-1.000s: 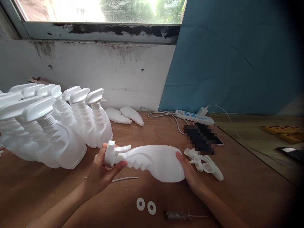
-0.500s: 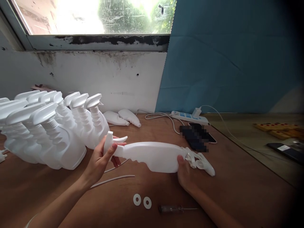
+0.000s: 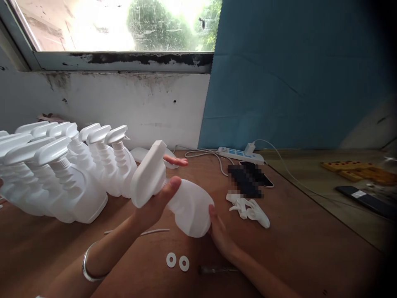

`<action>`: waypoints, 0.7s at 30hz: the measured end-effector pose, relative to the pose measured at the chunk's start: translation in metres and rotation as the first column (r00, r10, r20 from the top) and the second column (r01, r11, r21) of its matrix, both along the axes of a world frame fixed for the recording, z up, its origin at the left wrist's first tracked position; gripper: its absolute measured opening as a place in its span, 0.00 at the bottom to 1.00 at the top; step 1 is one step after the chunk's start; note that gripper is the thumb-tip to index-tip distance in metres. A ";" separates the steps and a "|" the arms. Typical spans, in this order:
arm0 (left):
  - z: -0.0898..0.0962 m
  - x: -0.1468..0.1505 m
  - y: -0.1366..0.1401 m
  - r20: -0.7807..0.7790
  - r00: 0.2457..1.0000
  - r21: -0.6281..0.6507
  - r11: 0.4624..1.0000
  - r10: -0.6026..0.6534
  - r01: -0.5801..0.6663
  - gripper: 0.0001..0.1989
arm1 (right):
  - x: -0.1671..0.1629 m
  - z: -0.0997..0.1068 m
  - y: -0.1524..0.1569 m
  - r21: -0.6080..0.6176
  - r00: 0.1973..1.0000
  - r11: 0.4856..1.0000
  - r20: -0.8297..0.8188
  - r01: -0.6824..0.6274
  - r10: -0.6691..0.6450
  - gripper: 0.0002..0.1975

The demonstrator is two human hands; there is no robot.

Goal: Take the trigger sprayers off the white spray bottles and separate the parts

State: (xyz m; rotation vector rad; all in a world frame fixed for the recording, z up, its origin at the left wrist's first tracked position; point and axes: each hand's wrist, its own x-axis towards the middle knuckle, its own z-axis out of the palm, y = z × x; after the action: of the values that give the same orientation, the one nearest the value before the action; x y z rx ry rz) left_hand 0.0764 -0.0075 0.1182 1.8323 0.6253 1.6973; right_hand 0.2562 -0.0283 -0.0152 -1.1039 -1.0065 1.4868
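Observation:
A white plastic spray bottle [image 3: 192,209] is tilted in front of me, held off the table between both hands. Its white trigger sprayer head [image 3: 149,176] sits at the neck and points up and left. My left hand [image 3: 153,211] closes around the neck just below the head, its thumb on the near side and some fingertips stretched out behind. My right hand [image 3: 220,234] grips the bottle's base, with the other fingers hidden behind it. Beneath lie a thin white tube [image 3: 155,231] and two flat white washers [image 3: 171,260] [image 3: 184,263].
Several assembled spray bottles [image 3: 83,194] stand in rows at the left. Loose trigger sprayer heads [image 3: 249,211] lie to the right. A screwdriver [image 3: 214,270] rests near the front. Farther back are a power strip [image 3: 242,155], a phone [image 3: 263,178] and bottles without heads [image 3: 139,154].
My left hand has turned the bottle so its head stands higher, nearer me, and shows its back. My right hand has moved left with the base, away from the loose sprayer heads.

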 end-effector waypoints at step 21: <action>0.020 -0.103 0.002 -0.403 0.701 0.012 0.769 0.589 -0.639 0.07 | -0.003 0.010 -0.005 0.047 0.949 0.959 0.166 -0.280 0.269 0.21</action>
State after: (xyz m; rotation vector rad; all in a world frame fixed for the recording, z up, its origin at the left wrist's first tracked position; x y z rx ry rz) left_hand -0.0261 -0.0054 0.1383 2.0062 1.6430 1.6104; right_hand 0.2528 -0.0332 -0.0055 -1.0764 -1.3595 1.5873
